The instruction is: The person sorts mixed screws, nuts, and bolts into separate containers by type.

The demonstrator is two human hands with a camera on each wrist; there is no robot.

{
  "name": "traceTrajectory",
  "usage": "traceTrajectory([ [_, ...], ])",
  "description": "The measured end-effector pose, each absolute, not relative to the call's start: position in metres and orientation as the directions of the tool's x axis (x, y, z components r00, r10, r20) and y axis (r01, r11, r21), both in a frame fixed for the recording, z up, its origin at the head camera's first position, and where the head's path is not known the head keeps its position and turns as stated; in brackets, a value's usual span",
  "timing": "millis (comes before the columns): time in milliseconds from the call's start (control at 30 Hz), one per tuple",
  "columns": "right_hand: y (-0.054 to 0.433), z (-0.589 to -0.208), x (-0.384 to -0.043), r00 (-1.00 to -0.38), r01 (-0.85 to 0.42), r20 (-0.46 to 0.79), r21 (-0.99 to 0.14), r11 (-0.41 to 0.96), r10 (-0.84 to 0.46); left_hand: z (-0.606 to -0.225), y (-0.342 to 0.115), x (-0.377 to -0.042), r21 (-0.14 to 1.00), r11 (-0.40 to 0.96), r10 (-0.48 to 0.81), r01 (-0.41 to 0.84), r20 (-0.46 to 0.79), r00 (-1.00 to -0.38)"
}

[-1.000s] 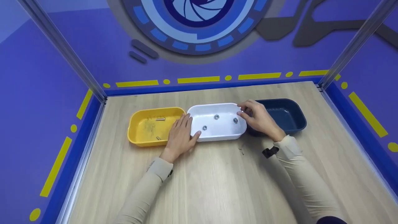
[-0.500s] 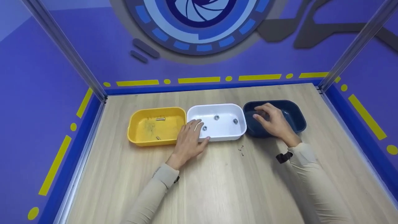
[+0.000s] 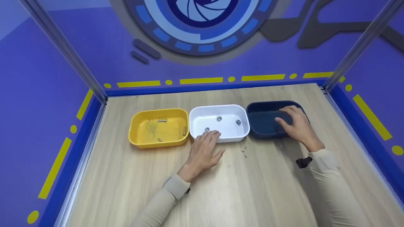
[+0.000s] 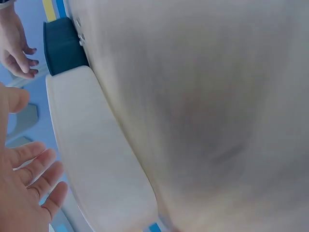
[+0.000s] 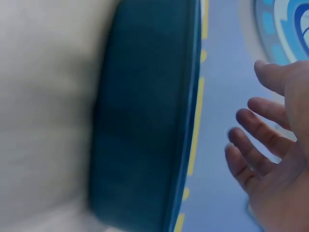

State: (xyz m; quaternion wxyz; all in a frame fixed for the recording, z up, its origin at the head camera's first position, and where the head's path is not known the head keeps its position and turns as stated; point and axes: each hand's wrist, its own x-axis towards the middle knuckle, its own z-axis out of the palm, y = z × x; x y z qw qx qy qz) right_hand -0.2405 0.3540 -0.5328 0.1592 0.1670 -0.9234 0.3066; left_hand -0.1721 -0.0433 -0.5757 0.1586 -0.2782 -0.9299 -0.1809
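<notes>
My left hand (image 3: 203,153) hovers over the front edge of the white tray (image 3: 227,135), fingers spread and relaxed, holding nothing. In the left wrist view its fingers (image 4: 46,179) stand apart from the tray's outer wall. Several nuts lie spread in the white tray, among them one nut (image 3: 219,119) toward the back and another nut (image 3: 238,122) at the right. My right hand (image 3: 296,126) is above the right part of the dark blue tray (image 3: 262,121), its fingers loosely bent with nothing in them. The right wrist view shows that palm bare.
The yellow tray (image 3: 139,142) on the left holds a few metal pins, such as a pin (image 3: 162,120) near its back. Small screws (image 3: 244,152) lie on the wooden table (image 3: 246,189) before the trays. Purple panels (image 3: 94,69) wall in the table.
Both hands have moved right: the left off the yellow and white rims, uncovering another pin in the yellow tray; the right from the white tray's right edge across the dark blue tray.
</notes>
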Motion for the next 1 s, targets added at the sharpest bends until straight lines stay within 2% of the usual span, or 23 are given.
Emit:
traceTrajectory([
  [233,0.381,-0.542,-0.237,-0.910,-0.350,0.388,-0.526,0.775,-0.148,-0.578,-0.030,-0.159,0.232,0.724,0.503,0.649,0.466,-0.728],
  [467,0.398,-0.552,-0.236,-0.943,-0.268,0.309,-0.498,0.825,-0.120,-0.582,-0.015,-0.154,0.239,0.660,0.543,0.713,0.503,-0.672],
  [700,0.411,-0.558,-0.234,-0.969,-0.204,0.228,-0.502,0.841,-0.100,-0.585,-0.002,-0.156,0.281,0.607,0.594,0.743,0.462,-0.659],
  [1000,0.428,-0.569,-0.234,-0.972,-0.197,0.203,-0.438,0.877,-0.118,-0.587,0.015,-0.164,0.308,0.600,0.658,0.738,0.335,-0.675],
])
